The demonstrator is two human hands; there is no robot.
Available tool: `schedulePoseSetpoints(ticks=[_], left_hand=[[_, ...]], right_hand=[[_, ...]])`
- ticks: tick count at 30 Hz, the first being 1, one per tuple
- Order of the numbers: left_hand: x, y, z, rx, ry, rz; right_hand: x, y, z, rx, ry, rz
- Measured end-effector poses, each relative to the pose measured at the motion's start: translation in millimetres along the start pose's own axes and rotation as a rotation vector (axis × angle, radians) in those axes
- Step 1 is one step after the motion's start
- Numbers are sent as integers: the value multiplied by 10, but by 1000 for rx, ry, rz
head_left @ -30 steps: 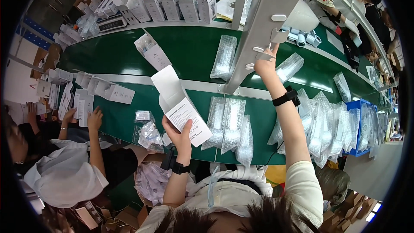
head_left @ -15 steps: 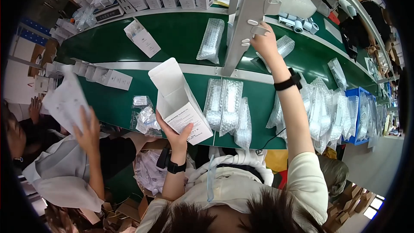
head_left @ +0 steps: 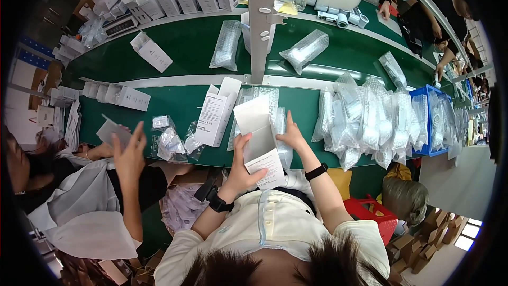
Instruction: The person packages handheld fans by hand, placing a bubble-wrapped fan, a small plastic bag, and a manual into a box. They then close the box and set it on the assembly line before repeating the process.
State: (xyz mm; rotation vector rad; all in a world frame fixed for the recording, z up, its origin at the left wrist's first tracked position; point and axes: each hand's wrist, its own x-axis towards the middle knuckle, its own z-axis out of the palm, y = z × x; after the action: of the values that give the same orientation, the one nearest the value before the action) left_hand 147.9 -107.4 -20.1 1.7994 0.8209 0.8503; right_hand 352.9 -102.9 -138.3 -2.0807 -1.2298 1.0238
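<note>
My left hand (head_left: 246, 167) is closed around a white cardboard box (head_left: 263, 154), fingers on one side and thumb across its printed front. The box is tilted, with its top flap raised. My right hand (head_left: 294, 139) is beside it, index finger stretched out and thumb apart, with nothing seen in it. It is over or next to bubble-wrapped packets (head_left: 284, 153), partly hidden behind the box; I cannot tell whether it touches them. A second white box (head_left: 216, 116) with a raised flap stands left of the held one. Clear bags with small white parts (head_left: 170, 140) lie further left.
Many bubble-wrapped packets (head_left: 365, 119) are heaped at the right, next to a blue crate (head_left: 435, 151). A grey metal post (head_left: 259, 37) rises behind the box. At the left a co-worker's hand (head_left: 129, 156) is near a grey flat piece (head_left: 113, 131). Open boxes line the back.
My right arm has come back from its far reach by the post to beside the held box. My left hand still holds a box. The co-worker's large white sheet is out of that hand.
</note>
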Motion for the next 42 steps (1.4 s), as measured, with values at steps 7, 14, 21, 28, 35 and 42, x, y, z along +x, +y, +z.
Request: schedulePoseSetpoints(ticks=[7, 14, 21, 28, 35, 42], left_hand=[[188, 73, 96, -444, 65, -206], [218, 91, 134, -27, -125, -275], [247, 292, 482, 76, 142, 17], [295, 260, 202, 110, 299, 215], [-839, 238, -570, 97, 617, 98], [-1431, 269, -930, -218, 993, 62]], right_hand=[[-38, 152, -132, 583, -7, 58], [-844, -846, -1443, 1358, 391, -330], [-699, -1266, -928, 860, 760, -431], [-786, -1243, -1014, 28, 366, -918], [22, -1789, 519, 17, -162, -875], [208, -1903, 2400, -1005, -291, -1006]])
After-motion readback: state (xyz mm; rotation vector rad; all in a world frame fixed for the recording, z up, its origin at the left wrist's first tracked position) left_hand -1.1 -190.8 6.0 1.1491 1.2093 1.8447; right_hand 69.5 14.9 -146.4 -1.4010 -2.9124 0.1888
